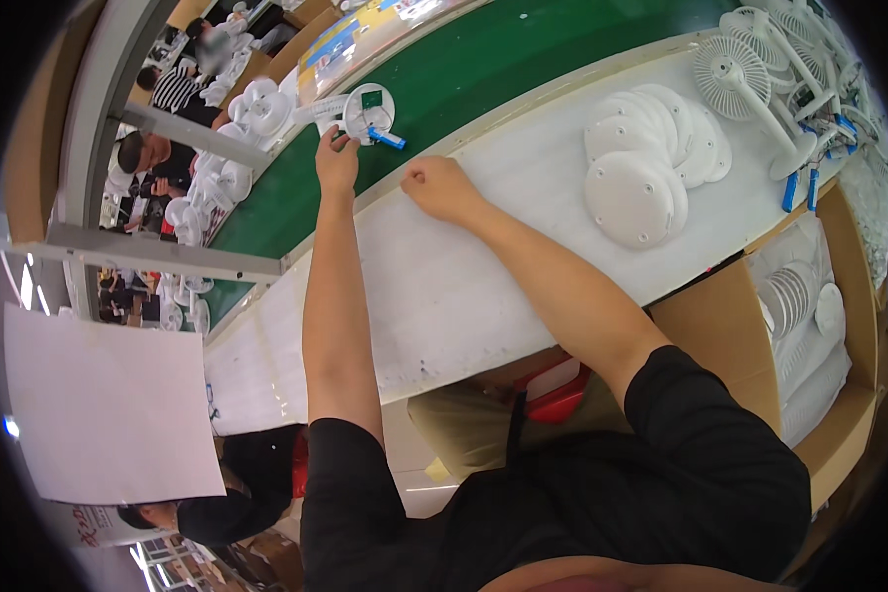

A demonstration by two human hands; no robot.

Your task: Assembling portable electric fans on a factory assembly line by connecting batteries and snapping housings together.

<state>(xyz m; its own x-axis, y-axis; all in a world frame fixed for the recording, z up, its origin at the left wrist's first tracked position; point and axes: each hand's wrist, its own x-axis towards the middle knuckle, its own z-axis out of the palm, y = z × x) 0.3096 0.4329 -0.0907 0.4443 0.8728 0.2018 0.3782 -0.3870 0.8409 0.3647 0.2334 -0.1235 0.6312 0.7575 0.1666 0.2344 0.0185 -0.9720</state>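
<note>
A white fan part (369,113) with a round base lies on the green conveyor belt. A green circuit board (371,100) sits inside its base, and a blue battery (389,139) hangs out on wires. Right at its near edge is my left hand (336,163), fingers apart and slightly bent; whether they touch the part I cannot tell. My right hand (440,187) is curled closed over the edge between belt and white worktable (434,316). Anything inside its fingers is hidden.
White round covers (636,197) are stacked on the table's right side. Beyond them pile up white fans (735,79) with blue batteries. A cardboard box (720,326) with white round parts stands at my right. Metal posts (168,252) frame the left, with people working beyond.
</note>
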